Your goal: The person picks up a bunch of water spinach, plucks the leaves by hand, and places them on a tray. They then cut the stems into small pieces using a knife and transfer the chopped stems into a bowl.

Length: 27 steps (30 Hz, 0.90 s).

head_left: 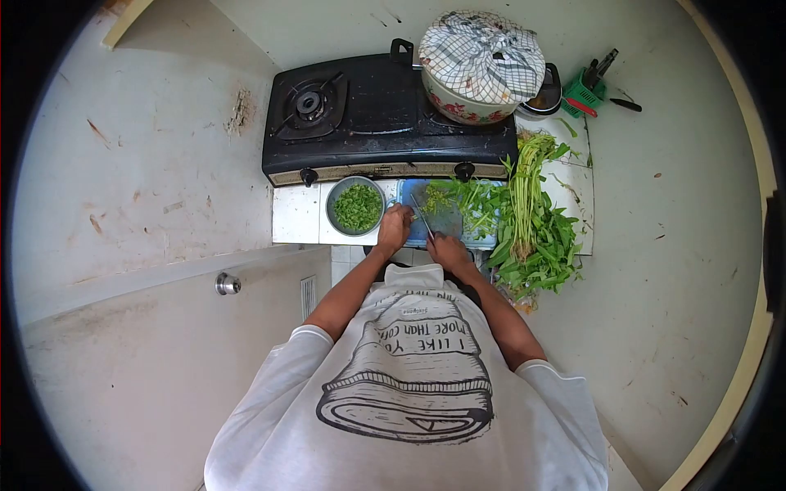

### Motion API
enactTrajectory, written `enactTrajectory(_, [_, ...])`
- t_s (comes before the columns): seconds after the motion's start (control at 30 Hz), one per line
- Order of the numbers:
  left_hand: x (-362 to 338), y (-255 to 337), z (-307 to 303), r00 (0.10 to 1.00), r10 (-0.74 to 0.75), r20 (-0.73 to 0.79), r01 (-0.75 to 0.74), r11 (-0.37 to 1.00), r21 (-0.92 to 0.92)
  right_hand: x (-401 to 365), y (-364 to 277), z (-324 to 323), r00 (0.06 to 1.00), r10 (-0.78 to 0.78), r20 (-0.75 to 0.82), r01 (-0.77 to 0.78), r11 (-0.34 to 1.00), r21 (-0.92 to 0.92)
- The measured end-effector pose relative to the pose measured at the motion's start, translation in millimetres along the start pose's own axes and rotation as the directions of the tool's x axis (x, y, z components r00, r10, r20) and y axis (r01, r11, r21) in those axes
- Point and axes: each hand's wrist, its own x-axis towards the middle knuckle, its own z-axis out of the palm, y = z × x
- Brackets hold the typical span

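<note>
My right hand (447, 250) is closed around the handle of a knife (423, 218), whose blade points up and left over the blue cutting board (489, 243). At the board's left edge, my left hand (396, 226) has its fingers drawn together beside the blade; what they hold, if anything, is too small to make out. Small chopped bits (436, 199) lie near the knife tip, and cut leafy greens (479, 200) cover the board's right part. A grey bowl (330, 214) of chopped greens (357, 207) stands left of my left hand.
Behind the board is a black gas stove (381, 110) carrying a large pot (471, 110) with a checked cloth (483, 57) on top. Long-stemmed greens (532, 204) hang over the counter's front edge at right. A green basket (583, 92) of utensils stands at the back right.
</note>
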Motion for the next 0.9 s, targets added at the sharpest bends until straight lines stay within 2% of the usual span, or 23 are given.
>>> enactTrajectory(0.3, [-1.7, -5.0, 2.9, 0.999, 0.009, -0.039, -0.009, 1.000, 0.004, -4.7, -3.0, -4.2, 0.996, -0.031, 0.085, 0.032, 0.999, -0.008])
enactTrajectory(0.43, [-2.6, -4.4, 3.0, 0.996, 0.045, -0.072, -0.044, 0.999, 0.027, 1.8, -2.7, 1.3, 0.997, -0.066, 0.041, 0.067, 0.998, -0.013])
enactTrajectory(0.5, [-4.1, -1.7, 2.4, 0.999, 0.003, -0.054, -0.004, 1.000, -0.017, 9.8, -3.5, 5.2, 0.997, -0.075, -0.003, 0.075, 0.997, 0.016])
enactTrajectory(0.6, [-4.5, 0.6, 3.2, 0.997, -0.033, -0.064, 0.031, 0.999, -0.031, 13.5, -2.6, 6.0, 0.993, -0.119, -0.008, 0.118, 0.992, -0.034])
enactTrajectory(0.73, [-5.3, -1.8, 7.2, 0.992, -0.053, -0.111, 0.042, 0.994, -0.100, -0.2, -0.9, 3.4, 0.997, -0.062, 0.038, 0.065, 0.995, -0.074])
enactTrajectory(0.8, [-4.2, -4.6, 5.8, 0.995, -0.031, -0.096, 0.026, 0.998, -0.050, -5.8, 1.9, 0.3, 0.995, -0.048, 0.089, 0.055, 0.995, -0.078])
enactTrajectory(0.9, [-5.5, -3.4, 7.5, 0.995, -0.027, -0.097, 0.026, 1.000, -0.007, -4.3, 1.8, 2.4, 0.998, -0.056, 0.030, 0.057, 0.997, -0.049])
